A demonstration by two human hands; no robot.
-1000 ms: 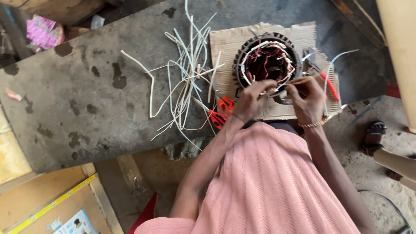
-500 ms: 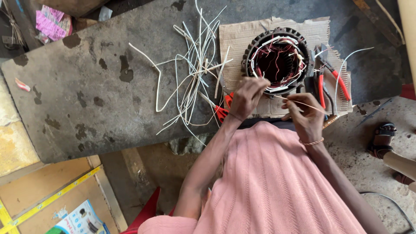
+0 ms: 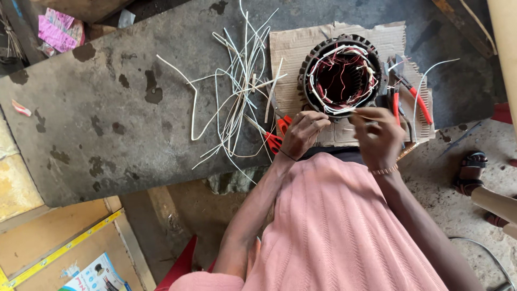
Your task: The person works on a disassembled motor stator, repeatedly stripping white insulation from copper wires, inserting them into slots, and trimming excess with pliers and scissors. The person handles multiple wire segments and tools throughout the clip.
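1. Your left hand point(image 3: 302, 133) curls at the near rim of the motor stator point(image 3: 342, 75), fingers bunched on a thin white sleeve point(image 3: 335, 112).
2. Your right hand point(image 3: 378, 134) pinches the same sleeve — fingertips together.
3. The stator sits on cardboard point(image 3: 288, 54) — red-handled scissors point(image 3: 274, 134) beside your left wrist.

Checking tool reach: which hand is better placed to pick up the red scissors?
Probably the left hand: it lies right beside the scissors, nearly touching their handles. The right hand is farther off, below the stator, on the other side.
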